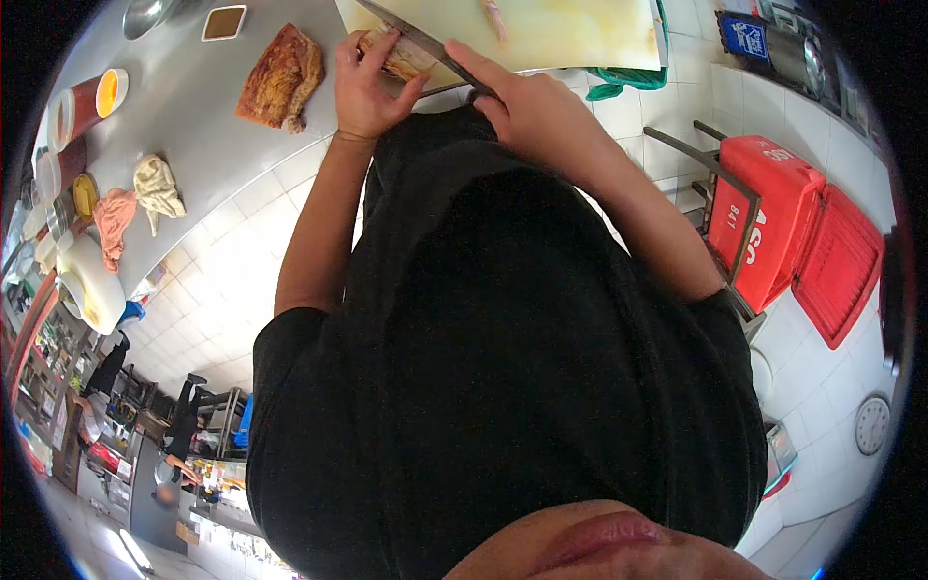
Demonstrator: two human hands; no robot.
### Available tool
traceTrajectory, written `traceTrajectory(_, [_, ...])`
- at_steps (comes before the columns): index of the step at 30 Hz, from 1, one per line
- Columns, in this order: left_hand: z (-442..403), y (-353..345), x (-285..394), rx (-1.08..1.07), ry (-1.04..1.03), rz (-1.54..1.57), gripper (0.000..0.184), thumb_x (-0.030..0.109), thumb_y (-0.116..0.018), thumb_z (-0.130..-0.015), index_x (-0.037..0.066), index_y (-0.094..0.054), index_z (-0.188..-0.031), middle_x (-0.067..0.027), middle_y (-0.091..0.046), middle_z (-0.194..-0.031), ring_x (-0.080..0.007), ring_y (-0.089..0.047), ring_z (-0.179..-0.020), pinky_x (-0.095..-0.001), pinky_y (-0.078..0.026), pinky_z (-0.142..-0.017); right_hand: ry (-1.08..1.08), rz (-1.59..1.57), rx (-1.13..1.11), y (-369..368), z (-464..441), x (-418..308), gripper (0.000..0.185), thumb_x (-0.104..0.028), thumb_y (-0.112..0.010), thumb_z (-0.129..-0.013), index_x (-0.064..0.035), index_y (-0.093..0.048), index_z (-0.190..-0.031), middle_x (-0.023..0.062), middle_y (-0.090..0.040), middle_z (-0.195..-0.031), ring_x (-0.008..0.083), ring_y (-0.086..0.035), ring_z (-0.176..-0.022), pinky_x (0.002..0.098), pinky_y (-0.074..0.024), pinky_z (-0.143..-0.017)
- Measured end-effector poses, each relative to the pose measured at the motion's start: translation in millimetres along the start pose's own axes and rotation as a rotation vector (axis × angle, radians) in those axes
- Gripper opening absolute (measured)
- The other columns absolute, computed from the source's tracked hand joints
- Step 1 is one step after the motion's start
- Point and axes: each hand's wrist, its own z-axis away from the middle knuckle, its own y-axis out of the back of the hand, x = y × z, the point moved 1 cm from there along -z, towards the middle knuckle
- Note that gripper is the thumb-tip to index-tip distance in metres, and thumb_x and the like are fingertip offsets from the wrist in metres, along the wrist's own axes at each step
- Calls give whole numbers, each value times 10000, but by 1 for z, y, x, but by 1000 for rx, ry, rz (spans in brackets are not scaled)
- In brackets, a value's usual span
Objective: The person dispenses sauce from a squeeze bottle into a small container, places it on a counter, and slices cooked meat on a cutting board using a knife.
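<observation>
I see the meat piece [411,63] at the near-left corner of the cutting board [580,39], partly hidden by my left hand [371,89] holding it and the knife [414,37] gripped in my right hand [532,108]. Left of the board, the surface [208,106] carries a roasted slab [280,77], sauce dish [224,23] and 2 cloths [158,188]; right, a red box [759,217].

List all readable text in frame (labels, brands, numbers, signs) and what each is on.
"841": side of the red box, sideways.
"AS" plus a rounded third letter, unclear (C, G or O): also on the red box, sideways.
Marking near the red box's top end: too blurred to read.
White lettering on the blue packet: too small to read.
Wall clock dial markings: too small to read.
</observation>
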Motion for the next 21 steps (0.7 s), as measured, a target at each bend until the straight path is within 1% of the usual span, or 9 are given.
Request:
traceTrajectory(2, [2,-2,-1,-7,24,3,693,350,-916,-678,131,-662,-1285,-237,-519,-1312,-419,-559,-1163,-468,-497,-998,0,11,10,-1,1,1,624,-188,-581,-986,-297,-393,-1571,293,-693,-910,502,-665,-834,580,-517,-776])
traceTrajectory(5, [0,-3,-4,15,-9,-15,691,349,-914,-682,130,-664,-1287,-248,-512,-1323,-418,-560,-1162,-468,-492,-1005,32,-10,19,-8,-12,3,626,-191,-585,-984,-304,-393,-1569,286,-697,-912,498,-668,-834,582,-520,-773])
traceTrajectory(11, [2,-3,3,29,-17,-13,701,330,-915,-680,125,-658,-1299,-250,-513,-1308,-422,-559,-1160,-466,-491,-1006,-3,27,-4,-7,8,7,624,-182,-584,-983,-299,-395,-1567,277,-703,-916,498,-666,-822,584,-523,-774])
traceTrajectory(14, [-1,-2,3,40,-32,-8,694,322,-912,-685,123,-658,-1300,-239,-517,-1295,-421,-559,-1156,-470,-491,-1002,55,-5,40,-8,0,5,628,-176,-584,-981,-301,-395,-1567,276,-709,-946,492,-677,-844,582,-532,-783])
traceTrajectory(17, [-1,-2,5,37,-28,-29,684,315,-903,-696,123,-655,-1304,-237,-518,-1298,-422,-561,-1157,-469,-498,-993,41,51,17,-14,-9,7,623,-170,-581,-981,-301,-401,-1564,269,-714,-969,484,-686,-873,577,-537,-809])
traceTrajectory(20, [1,-3,5,23,-23,-45,680,317,-896,-702,124,-653,-1307,-245,-516,-1310,-425,-563,-1160,-470,-502,-991,29,55,0,-9,9,7,614,-166,-578,-984,-299,-408,-1559,262,-719,-969,486,-686,-873,573,-539,-819])
traceTrajectory(21, [1,-3,3,26,-26,-75,683,320,-896,-700,124,-653,-1307,-247,-514,-1314,-426,-562,-1163,-471,-501,-992,52,45,30,-11,7,9,614,-170,-579,-985,-301,-407,-1560,260,-720,-969,487,-686,-874,572,-540,-818])
